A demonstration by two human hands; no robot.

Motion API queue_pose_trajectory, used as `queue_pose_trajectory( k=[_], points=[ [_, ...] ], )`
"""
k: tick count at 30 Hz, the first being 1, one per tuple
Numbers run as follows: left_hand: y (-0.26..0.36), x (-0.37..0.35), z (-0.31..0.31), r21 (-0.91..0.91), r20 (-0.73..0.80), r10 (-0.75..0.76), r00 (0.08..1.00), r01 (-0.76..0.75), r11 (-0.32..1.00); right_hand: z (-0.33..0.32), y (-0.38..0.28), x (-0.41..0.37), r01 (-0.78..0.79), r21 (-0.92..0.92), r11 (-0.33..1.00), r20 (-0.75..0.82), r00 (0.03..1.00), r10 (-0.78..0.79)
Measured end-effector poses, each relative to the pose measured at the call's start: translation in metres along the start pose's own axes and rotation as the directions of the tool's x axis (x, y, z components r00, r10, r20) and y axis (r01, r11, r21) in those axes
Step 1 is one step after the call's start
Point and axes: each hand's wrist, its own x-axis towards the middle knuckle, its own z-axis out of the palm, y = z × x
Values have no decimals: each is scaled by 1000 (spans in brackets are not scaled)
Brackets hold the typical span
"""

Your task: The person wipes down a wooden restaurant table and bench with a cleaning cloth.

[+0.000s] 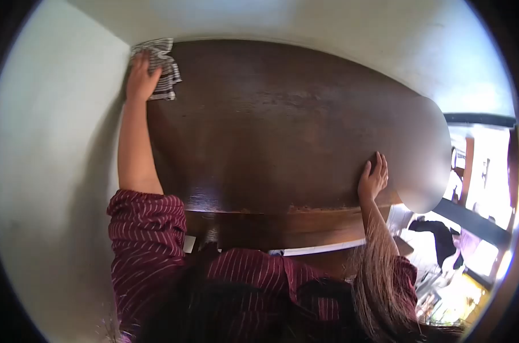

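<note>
My left hand (141, 80) presses a cloth with dark and white stripes (166, 71) onto the far left corner of a dark brown wooden tabletop (271, 126). The cloth is crumpled and spreads out to the right of the fingers, close against the walls. My right hand (374, 178) rests on the wood near the front edge at the right, fingers stretched out, holding nothing. The surface looks worn, with scuffed patches toward the back and along the front edge.
A pale wall (53, 148) runs along the left side, and another wall (328, 26) closes off the back. Below the front edge is a wooden ledge (271, 228) with a white strip. Bright, cluttered surroundings with dark bars (476, 222) lie to the right.
</note>
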Motion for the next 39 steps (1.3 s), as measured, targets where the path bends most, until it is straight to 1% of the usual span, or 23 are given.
queue_pose_trajectory(
  k=[1,2,4,7,8,9,10,12,13,15,16,21,24,25,26,29,31,33,34,35,37,38,39],
  points=[
    [-2,1,0,-3,-2,-13,1000,13,1000,1,-1,-1,22,16,1000,3,1000,-22],
    [-4,3,3,-13,-31,31,999,-31,999,1,-2,-1,9,3,1000,15,1000,-9],
    [-5,1,4,-5,-21,25,999,-25,1000,2,-6,1,13,22,1000,4,1000,-13],
    [1,-16,-4,12,-46,45,998,-45,999,5,-2,-1,11,40,999,-20,1000,-11],
    [3,-29,-10,10,-37,83,996,-82,997,4,0,-3,9,41,999,-10,1000,-8],
    [3,-37,-15,6,-29,122,992,-122,993,3,-3,-1,3,50,999,-23,1000,-2],
    [2,-53,-22,11,-20,122,992,-122,992,1,-3,-4,0,61,998,-35,999,2],
    [-1,-81,-33,-14,-18,198,980,-198,980,5,-1,-4,4,71,998,-56,998,0],
    [1,-97,-40,-8,-24,202,979,-202,979,7,0,-4,11,76,997,-78,997,-5],
    [4,-134,-55,-86,19,177,984,-175,981,8,-1,-6,3,82,997,-85,996,4],
    [4,-148,-60,-111,26,210,977,-206,972,9,-3,-6,-6,82,997,-93,996,13],
    [8,-208,-73,-79,18,175,984,-174,982,9,-9,-2,-16,72,997,-105,994,24],
    [18,-235,-76,-28,-29,156,987,-156,987,10,-12,-2,-19,63,998,-114,993,26],
    [29,-242,-76,94,15,43,999,-44,995,10,-13,0,-16,57,998,-123,992,23],
    [40,-250,-75,219,48,-78,996,66,974,7,-15,-1,-13,67,998,-111,994,20],
    [80,-271,-69,221,21,-60,998,54,974,8,-16,-2,-23,60,998,-99,995,29],
    [123,-280,-67,209,32,-61,998,53,977,9,-17,-2,-23,87,996,-92,995,31],
    [180,-284,-70,198,174,-76,982,41,979,8,-17,-2,-24,88,996,-71,997,30],
    [211,-285,-72,157,192,-36,981,6,988,7,-17,-3,-9,167,986,-128,991,31],
    [242,-284,-72,113,211,7,977,-32,993,4,-17,-6,-12,175,984,-128,991,35],
    [302,-281,-72,99,264,101,959,-131,986,-9,-13,-8,54,363,930,-134,991,-5],
    [333,-281,-76,65,313,154,937,-183,981,-2,-9,-10,126,437,891,-243,970,-18],
    [363,-278,-80,30,357,208,911,-234,972,-2,-1,-7,132,437,890,-261,965,-15]
  ],
)
